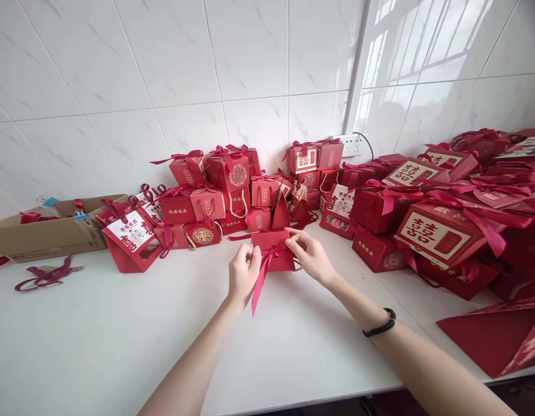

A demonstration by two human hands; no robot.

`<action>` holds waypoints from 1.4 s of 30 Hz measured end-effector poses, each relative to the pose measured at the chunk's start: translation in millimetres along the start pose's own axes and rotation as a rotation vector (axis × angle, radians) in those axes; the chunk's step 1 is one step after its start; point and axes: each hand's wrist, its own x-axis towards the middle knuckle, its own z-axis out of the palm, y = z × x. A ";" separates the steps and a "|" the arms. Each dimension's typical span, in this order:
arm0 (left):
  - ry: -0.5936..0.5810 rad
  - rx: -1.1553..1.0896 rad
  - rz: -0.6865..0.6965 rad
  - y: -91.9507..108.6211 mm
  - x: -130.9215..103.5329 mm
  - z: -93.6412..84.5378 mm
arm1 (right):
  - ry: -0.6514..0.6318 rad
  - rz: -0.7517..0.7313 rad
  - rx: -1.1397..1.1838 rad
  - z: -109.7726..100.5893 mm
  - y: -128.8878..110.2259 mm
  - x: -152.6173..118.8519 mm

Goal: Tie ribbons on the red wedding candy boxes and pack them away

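A small red gift box point(279, 264) stands on the white table point(120, 346) between my two hands, with a pink-red ribbon point(261, 284) knotted across its front and one tail hanging down to the left. My left hand point(244, 271), fingers curled, is at the box's left side and pinches the ribbon there. At the box's upper right, my right hand point(308, 254) has thumb and index finger together at the top edge, on the ribbon. A bit of cord handle shows beside the right fingers.
Stacked red boxes point(235, 173) line the tiled wall, and a larger pile point(436, 231) fills the right side. A cardboard box point(42, 237) with ribbons stands at the left, near a loose dark ribbon point(46, 276). A power strip point(350, 145) is by the wall.
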 end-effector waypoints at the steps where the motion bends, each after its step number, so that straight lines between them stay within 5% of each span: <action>1: 0.006 0.002 0.000 -0.6 0.0 -0.4 | 0.001 0.003 0.008 -0.1 -0.4 -0.3; 10: 0.005 0.018 0.152 -4.3 3.4 -5.4 | -0.014 0.004 0.037 -3.0 -8.6 -1.6; 15: -0.141 -0.048 -0.014 -3.0 5.2 -1.2 | -0.038 -0.038 0.039 -2.2 -6.7 -2.1; 22: -0.137 -0.190 -0.143 -0.9 7.5 -1.3 | -0.057 -0.124 -0.212 -11.6 -12.4 -3.5; 28: -0.098 -0.186 -0.204 2.6 11.0 -7.1 | -0.222 0.009 -0.387 -17.6 -19.0 -3.6; 38: -0.074 -0.256 -0.190 1.4 13.4 -2.6 | -0.523 0.202 -0.191 -19.3 -34.6 -10.9; 42: -0.097 -0.263 -0.188 6.7 10.2 0.7 | -0.468 0.199 -0.116 -19.9 -28.6 -8.0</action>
